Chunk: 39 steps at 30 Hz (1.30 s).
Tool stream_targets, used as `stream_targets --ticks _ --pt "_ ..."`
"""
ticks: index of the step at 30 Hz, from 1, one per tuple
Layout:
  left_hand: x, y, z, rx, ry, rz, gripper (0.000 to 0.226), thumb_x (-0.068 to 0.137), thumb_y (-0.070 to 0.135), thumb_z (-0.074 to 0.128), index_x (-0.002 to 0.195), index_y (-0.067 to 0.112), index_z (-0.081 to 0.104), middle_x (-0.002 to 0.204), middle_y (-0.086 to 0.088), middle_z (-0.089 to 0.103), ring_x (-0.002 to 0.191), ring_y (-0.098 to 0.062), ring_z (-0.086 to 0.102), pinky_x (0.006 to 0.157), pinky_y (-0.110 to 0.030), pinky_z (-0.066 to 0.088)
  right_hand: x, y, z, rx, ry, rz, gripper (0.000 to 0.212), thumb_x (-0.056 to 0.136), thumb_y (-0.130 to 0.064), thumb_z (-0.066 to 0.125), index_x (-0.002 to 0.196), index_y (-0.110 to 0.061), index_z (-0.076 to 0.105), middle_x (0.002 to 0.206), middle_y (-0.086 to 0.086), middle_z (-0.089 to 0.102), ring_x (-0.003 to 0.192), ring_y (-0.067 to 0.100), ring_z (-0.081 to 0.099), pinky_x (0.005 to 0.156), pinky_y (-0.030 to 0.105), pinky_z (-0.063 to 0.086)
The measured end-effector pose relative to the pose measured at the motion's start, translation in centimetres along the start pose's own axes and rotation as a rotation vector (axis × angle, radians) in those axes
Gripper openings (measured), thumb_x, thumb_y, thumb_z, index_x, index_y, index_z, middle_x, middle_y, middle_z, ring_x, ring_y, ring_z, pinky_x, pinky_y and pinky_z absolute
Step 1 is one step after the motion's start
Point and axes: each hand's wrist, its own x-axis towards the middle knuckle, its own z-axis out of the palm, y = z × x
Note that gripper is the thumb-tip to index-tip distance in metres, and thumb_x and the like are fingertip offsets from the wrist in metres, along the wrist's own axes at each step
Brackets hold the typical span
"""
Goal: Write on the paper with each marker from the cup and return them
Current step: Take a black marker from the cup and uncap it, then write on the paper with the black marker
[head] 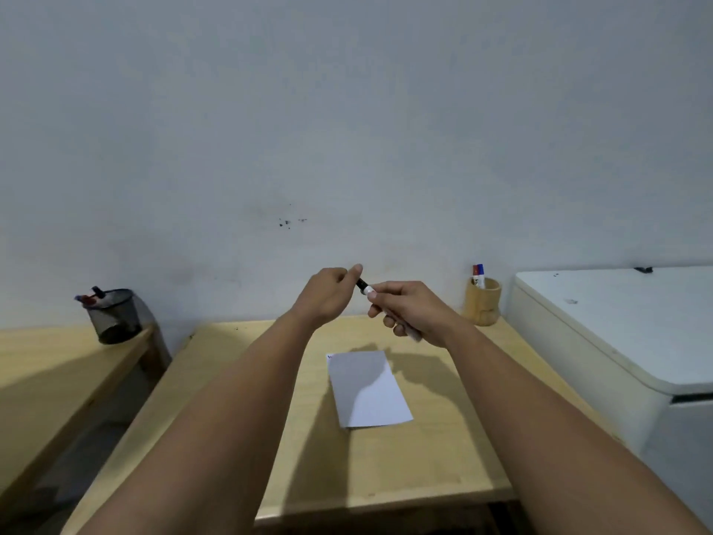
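Both hands are raised above the wooden table [443, 449]. My right hand [409, 308] grips the white barrel of a marker [368, 290]. My left hand [328, 291] pinches the marker's black cap [362, 283] at its tip. A white sheet of paper [366, 388] lies on the table below the hands, with a small red mark at its far left corner. A wooden cup [482, 303] stands at the back right against the wall, holding a red-capped and a blue-capped marker [478, 273].
A black mesh pen holder [114, 318] with several pens stands on a second wooden table [46, 380] to the left. A gap separates the two tables. A white cabinet or appliance [617, 326] borders the table on the right. The wall is close behind.
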Motion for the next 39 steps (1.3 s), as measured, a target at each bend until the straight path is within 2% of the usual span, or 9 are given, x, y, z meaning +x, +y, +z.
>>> stream_targets --ticks 5,12,16,21,24,27,33,36,39 --pt "-1.2 -2.0 -3.0 -0.077 -0.070 -0.050 0.059 0.107 0.048 0.040 0.103 -0.004 0.067 0.079 -0.006 0.053 0.072 -0.022 0.050 0.066 -0.032 0.050 0.6 -0.6 3.4 -0.098 -0.053 -0.041 0.024 0.099 -0.032 0.076 0.104 -0.009 0.081 0.090 0.005 0.080 0.058 0.012 0.055 0.052 0.024 0.041" --pt "-0.1 -5.8 -2.8 0.244 0.053 -0.069 0.052 0.110 0.038 0.033 0.068 0.012 0.049 0.061 0.000 0.045 0.063 -0.024 0.045 0.063 -0.035 0.035 2.5 2.0 6.8 -0.509 0.115 -0.282 0.015 0.099 -0.027 0.070 0.095 -0.017 0.081 0.083 0.003 0.080 0.061 0.010 0.057 0.062 0.029 0.046" --pt "0.9 -7.7 -1.1 0.328 0.138 -0.099 0.054 0.109 0.036 0.025 0.064 0.014 0.045 0.065 -0.002 0.052 0.072 -0.029 0.054 0.066 -0.036 0.041 4.0 4.0 7.6 -0.754 0.185 -0.422 0.016 0.101 -0.027 0.067 0.102 -0.016 0.079 0.084 0.006 0.077 0.078 0.030 0.066 0.071 0.042 0.053" --pt "2.1 -10.6 -1.7 0.363 0.266 -0.216 0.052 0.107 0.036 0.022 0.068 0.015 0.049 0.083 -0.010 0.060 0.088 -0.036 0.057 0.075 -0.037 0.041 4.9 7.8 4.8 -1.008 0.232 -0.404 0.016 0.104 -0.030 0.063 0.109 -0.019 0.073 0.092 0.001 0.077 0.086 0.030 0.069 0.069 0.039 0.050" --pt "2.2 -13.5 -2.6 0.626 0.213 -0.167 0.049 0.107 0.042 0.025 0.093 0.012 0.060 0.098 -0.010 0.067 0.091 -0.036 0.060 0.073 -0.037 0.040 5.0 10.2 2.7 -0.693 0.336 -0.235 0.016 0.105 -0.027 0.062 0.121 -0.028 0.061 0.089 0.004 0.076 0.078 0.027 0.070 0.069 0.038 0.050" --pt "1.7 -15.7 -1.1 0.883 0.029 -0.076 0.047 0.108 0.047 0.026 0.115 0.014 0.059 0.111 -0.010 0.069 0.101 -0.034 0.064 0.071 -0.037 0.039 5.8 10.0 2.6 -0.140 0.413 -0.054 0.015 0.110 -0.015 0.054 0.104 -0.029 0.056 0.093 0.010 0.071 0.061 0.023 0.061 0.051 0.031 0.049" --pt "0.5 -18.1 2.2 1.006 -0.008 0.060 0.046 0.102 0.056 0.036 0.115 0.018 0.058 0.111 -0.002 0.068 0.106 -0.027 0.063 0.070 -0.035 0.037 6.7 7.2 2.3 0.689 0.365 0.200 0.031 0.099 -0.010 0.052 0.112 -0.017 0.079 0.104 0.012 0.082 0.076 0.027 0.076 0.059 0.027 0.054" --pt "0.2 -18.0 2.2 0.983 0.016 0.038 0.051 0.100 0.063 0.035 0.114 0.019 0.059 0.109 -0.001 0.069 0.106 -0.026 0.062 0.069 -0.036 0.038 6.9 7.3 2.0 0.743 0.306 0.193 0.030 0.098 -0.007 0.053 0.113 -0.016 0.077 0.101 0.008 0.082 0.077 0.021 0.077 0.065 0.027 0.052" --pt "-0.4 -17.5 1.8 0.939 0.065 0.002 0.056 0.096 0.069 0.036 0.110 0.019 0.058 0.105 -0.001 0.068 0.101 -0.027 0.062 0.068 -0.036 0.040 6.7 6.9 2.2 0.565 0.311 0.177 0.005 0.101 -0.023 0.068 0.099 -0.019 0.070 0.076 0.001 0.069 0.055 0.013 0.065 0.052 0.024 0.045"
